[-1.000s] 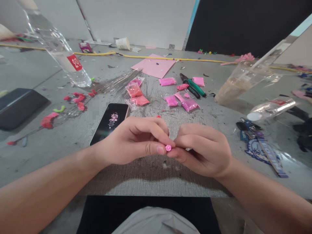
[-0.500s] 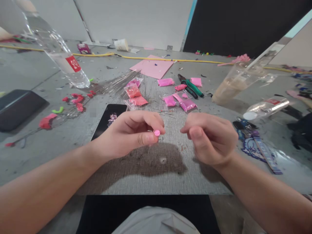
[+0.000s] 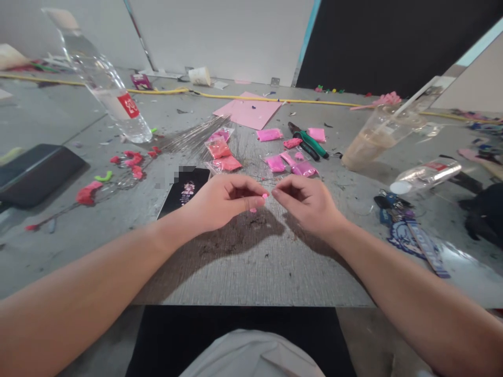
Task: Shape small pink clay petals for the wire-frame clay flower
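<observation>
My left hand [image 3: 220, 201] pinches a small piece of bright pink modelling clay [image 3: 265, 195] between thumb and fingertips. A bit of the same pink shows below the thumb. Just right of it, my right hand [image 3: 308, 201] has thumb and forefinger pressed together, the tips close to the clay. Whether anything sits in that pinch is too small to tell. Beyond the hands lie pink clay packets [image 3: 303, 168] and coral-red clay packets [image 3: 226, 163]. A phone [image 3: 184, 188] with its screen lit lies partly behind my left hand.
Green-handled pliers [image 3: 312, 144], a pink sheet [image 3: 247, 111] and thin wires [image 3: 196, 135] lie farther back. At left stand a water bottle [image 3: 113, 94] and red clay pieces on wires [image 3: 89, 192]. A drink cup [image 3: 367, 141], lying bottle [image 3: 428, 175] and keychain [image 3: 408, 235] are at right.
My right hand has come left to the clay, its fingers now in a pinch. The left hand has turned the clay a little, and the view has shifted slightly.
</observation>
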Motion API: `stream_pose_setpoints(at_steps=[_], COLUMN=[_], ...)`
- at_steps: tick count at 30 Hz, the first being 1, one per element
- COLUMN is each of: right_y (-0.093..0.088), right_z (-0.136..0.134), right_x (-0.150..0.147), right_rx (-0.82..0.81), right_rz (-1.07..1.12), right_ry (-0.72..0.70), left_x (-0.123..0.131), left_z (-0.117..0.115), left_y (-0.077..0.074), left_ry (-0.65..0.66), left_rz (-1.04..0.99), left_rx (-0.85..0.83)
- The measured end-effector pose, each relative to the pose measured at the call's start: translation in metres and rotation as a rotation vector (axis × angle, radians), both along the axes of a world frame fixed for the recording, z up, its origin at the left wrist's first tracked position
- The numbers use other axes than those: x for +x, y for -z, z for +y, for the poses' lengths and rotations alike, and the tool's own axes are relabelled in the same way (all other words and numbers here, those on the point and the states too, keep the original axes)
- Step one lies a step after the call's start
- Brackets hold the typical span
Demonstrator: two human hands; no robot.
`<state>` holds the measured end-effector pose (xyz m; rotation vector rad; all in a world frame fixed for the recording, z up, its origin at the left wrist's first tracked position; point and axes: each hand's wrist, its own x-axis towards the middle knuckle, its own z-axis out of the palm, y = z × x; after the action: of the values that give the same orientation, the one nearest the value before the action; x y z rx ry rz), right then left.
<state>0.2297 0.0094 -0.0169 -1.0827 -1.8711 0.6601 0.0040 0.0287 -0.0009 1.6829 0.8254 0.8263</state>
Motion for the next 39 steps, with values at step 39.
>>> stream_pose_setpoints(at_steps=[39], right_y=[-0.004], right_z=[-0.003], right_x=[-0.004], right_rx=[0.004], right_rz=[0.029], right_ry=[0.005], left_x=[-0.009], left_z=[0.021], left_y=[0.013], left_ry=[-0.15], left_rz=[0.719], left_rx=[0.525])
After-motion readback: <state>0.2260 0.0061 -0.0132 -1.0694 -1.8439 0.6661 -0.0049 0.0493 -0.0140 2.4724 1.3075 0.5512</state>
